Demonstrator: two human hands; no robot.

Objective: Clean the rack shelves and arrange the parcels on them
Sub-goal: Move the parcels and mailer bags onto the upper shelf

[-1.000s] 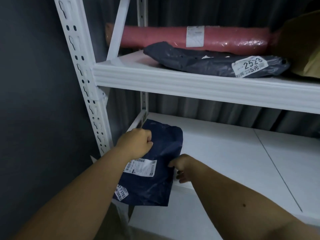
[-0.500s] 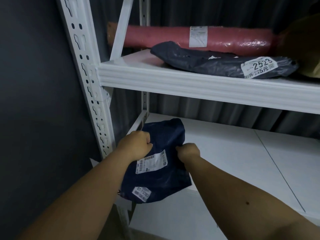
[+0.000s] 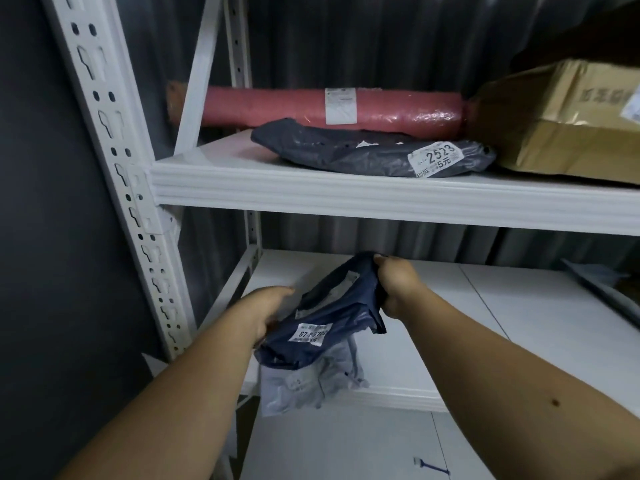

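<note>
Head view: I have the dark blue plastic mailer parcel (image 3: 332, 320) over the white lower shelf's (image 3: 433, 327) front edge. My right hand (image 3: 398, 285) pinches its top corner, my left hand (image 3: 266, 310) curls under its side, steadying it for placement.

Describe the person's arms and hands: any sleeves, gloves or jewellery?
Both forearms are bare, with no sleeves in view. The left hand and the right hand wear no gloves, and no rings, watch or bracelet show. A small dark mark sits on the right forearm.
</note>
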